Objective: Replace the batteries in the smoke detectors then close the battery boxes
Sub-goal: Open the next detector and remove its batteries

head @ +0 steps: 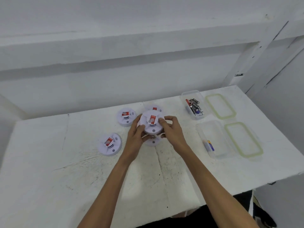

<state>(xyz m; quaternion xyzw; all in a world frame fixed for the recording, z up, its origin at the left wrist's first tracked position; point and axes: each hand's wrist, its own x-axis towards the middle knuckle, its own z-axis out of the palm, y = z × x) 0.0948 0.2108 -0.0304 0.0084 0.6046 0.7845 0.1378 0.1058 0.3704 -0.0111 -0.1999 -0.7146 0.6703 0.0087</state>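
I hold a round white smoke detector (152, 123) with a red label above the white table (49, 178). My left hand (136, 137) grips its left side and my right hand (171, 130) grips its right side. Directly beneath it another detector (152, 142) lies on the table, mostly hidden. More detectors lie around: one at the left (109, 144), one behind left (126, 116), one behind (154, 108), partly hidden. A clear box (194, 104) at the right holds several batteries. A nearer clear box (213, 139) holds a few batteries (209, 145).
Two green-rimmed lids lie at the right of the boxes, one far (220, 106), one near (243, 139). A white wall with a ledge rises behind the table. The table's front edge runs near my body, with dark floor at the lower right.
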